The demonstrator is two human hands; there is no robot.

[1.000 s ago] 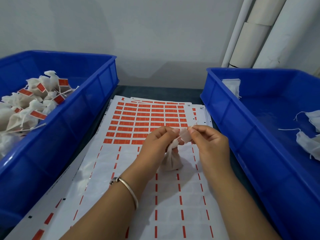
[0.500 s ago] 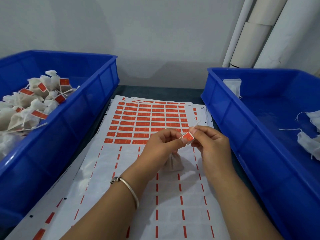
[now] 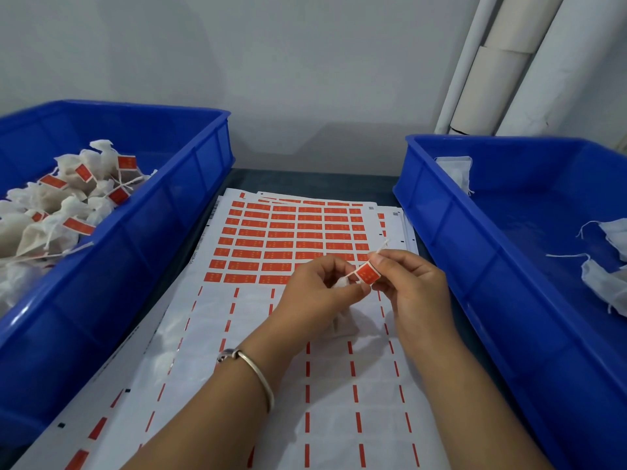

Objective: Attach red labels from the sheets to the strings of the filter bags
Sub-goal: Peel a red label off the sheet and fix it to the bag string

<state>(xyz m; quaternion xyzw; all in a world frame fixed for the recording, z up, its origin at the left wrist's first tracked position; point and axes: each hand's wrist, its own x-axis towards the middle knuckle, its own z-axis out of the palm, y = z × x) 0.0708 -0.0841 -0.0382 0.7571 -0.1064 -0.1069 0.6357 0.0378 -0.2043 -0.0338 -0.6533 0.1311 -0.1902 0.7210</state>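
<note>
Over the label sheet (image 3: 271, 334), both hands now pinch the red label (image 3: 368, 275), newly folded around the string (image 3: 381, 247).

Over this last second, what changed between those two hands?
The small red paper label turned its red face up on the thin white string, pinched by the left hand and right hand. The white mesh filter bag, sheets and blue bins stayed put.

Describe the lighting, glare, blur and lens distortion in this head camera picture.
Head view: soft, even light; faint shadows under the hands on the white label sheet. A small glare streak on the left blue plastic bin's rim. Wide-angle bending curves the white pipes and bin edges. The small red label is slightly soft, its print unreadable.
</note>
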